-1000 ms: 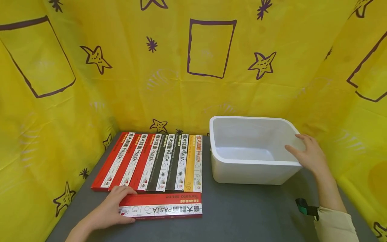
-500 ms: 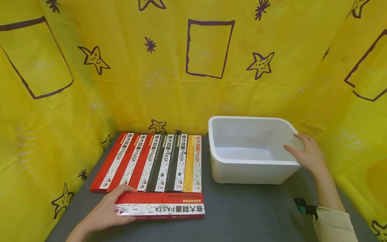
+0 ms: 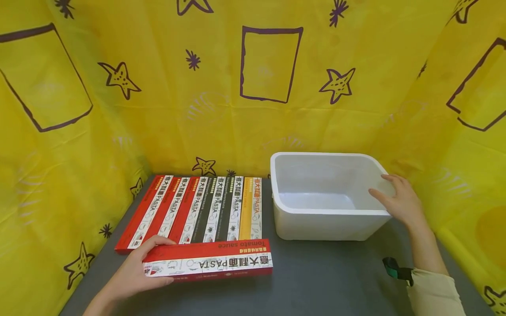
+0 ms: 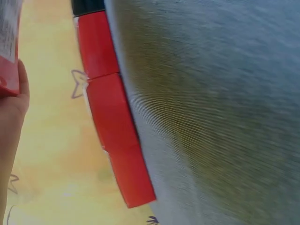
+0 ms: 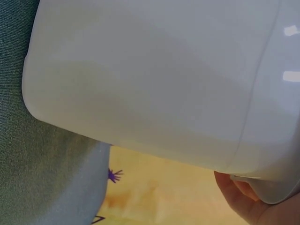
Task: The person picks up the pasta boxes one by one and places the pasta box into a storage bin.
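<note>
In the head view my left hand (image 3: pixel 136 267) grips the left end of a red and white pasta box (image 3: pixel 209 261) marked "Tomato sauce", thumb on the near side and fingers on the far side. The box is raised above the table and covers the near ends of some boxes behind it. The left wrist view shows only part of this hand (image 4: pixel 10 112) and the box's end (image 4: pixel 8 70). My right hand (image 3: pixel 401 199) holds the right rim of a white bin (image 3: pixel 324 226), whose visible inside is bare. In the right wrist view the bin's wall (image 5: pixel 140 75) hides most of that hand (image 5: pixel 253 206).
Behind the held box lies a row of several pasta boxes: red ones (image 3: pixel 144 215) at the left, black ones (image 3: pixel 203 219) in the middle, a yellow one (image 3: pixel 247 210) at the right. A yellow patterned cloth (image 3: pixel 221 131) encloses the dark grey table (image 3: pixel 316 276).
The left hand has lifted the tomato sauce pasta box off the table, and its right end has shifted slightly right. The right hand still holds the bin's rim, and the head view has shifted slightly.
</note>
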Motion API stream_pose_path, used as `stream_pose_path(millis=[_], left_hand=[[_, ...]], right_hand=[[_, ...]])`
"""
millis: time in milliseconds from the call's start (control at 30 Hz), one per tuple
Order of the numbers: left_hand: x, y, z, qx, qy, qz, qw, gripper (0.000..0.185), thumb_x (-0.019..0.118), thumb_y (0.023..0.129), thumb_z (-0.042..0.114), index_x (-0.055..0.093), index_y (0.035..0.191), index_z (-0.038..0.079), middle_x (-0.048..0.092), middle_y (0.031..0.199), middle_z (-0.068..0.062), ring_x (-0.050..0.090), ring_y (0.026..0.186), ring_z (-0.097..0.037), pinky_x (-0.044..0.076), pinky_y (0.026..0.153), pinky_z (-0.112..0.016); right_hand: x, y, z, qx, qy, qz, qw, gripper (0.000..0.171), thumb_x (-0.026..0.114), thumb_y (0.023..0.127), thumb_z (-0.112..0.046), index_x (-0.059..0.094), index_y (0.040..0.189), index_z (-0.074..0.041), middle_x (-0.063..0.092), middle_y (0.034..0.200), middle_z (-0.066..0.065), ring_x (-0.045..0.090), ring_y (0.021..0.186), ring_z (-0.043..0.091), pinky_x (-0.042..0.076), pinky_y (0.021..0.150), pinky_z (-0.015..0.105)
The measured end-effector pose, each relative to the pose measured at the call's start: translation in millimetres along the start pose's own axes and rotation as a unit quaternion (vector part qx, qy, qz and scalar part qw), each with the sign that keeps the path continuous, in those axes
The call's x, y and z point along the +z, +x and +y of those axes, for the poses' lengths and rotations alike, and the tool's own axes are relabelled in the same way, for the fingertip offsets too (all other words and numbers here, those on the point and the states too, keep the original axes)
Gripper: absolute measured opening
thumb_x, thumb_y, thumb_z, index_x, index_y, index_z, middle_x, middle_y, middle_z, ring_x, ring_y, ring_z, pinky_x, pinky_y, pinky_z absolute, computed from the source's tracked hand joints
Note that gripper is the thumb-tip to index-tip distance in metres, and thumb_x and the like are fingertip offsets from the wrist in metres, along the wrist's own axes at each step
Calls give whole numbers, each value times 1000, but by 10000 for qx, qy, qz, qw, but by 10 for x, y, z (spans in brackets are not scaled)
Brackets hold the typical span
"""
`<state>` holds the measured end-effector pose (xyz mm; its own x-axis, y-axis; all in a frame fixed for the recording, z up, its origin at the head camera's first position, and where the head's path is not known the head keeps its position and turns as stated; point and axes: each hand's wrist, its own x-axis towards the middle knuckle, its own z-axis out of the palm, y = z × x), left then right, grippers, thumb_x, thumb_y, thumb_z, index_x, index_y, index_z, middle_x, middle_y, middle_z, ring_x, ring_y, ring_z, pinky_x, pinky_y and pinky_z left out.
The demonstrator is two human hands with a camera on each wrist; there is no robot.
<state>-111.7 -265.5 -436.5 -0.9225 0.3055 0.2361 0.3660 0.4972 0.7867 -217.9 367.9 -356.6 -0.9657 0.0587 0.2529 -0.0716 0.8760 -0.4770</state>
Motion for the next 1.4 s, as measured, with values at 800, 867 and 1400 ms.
stream_pose_path(millis=[800,867,1400], left_hand=[[-136,539,450,625,-518,453,9957,66,80,63,3,52,122,10,55,111,-1,50,95,-14,48,69,-26],[-144,568,504,598,-677,511,9946,67,79,63,0,51,123,8,55,111,-2,50,94,-15,48,68,-27],[60,1308,951,-68,-868,725,9936,60,80,70,20,53,123,22,55,109,-2,55,87,-25,49,66,-33]], right_hand=[[-18,-49,-31,133,94,34,9999,68,53,89,-45,39,133,4,29,136,32,25,121,51,20,92,66],[-20,-41,-37,110,102,50,9999,68,53,89,-45,39,133,4,29,136,32,25,121,51,20,93,66],[-20,-30,-35,195,72,30,9998,68,52,88,-48,40,133,3,30,136,31,26,120,50,20,93,66]])
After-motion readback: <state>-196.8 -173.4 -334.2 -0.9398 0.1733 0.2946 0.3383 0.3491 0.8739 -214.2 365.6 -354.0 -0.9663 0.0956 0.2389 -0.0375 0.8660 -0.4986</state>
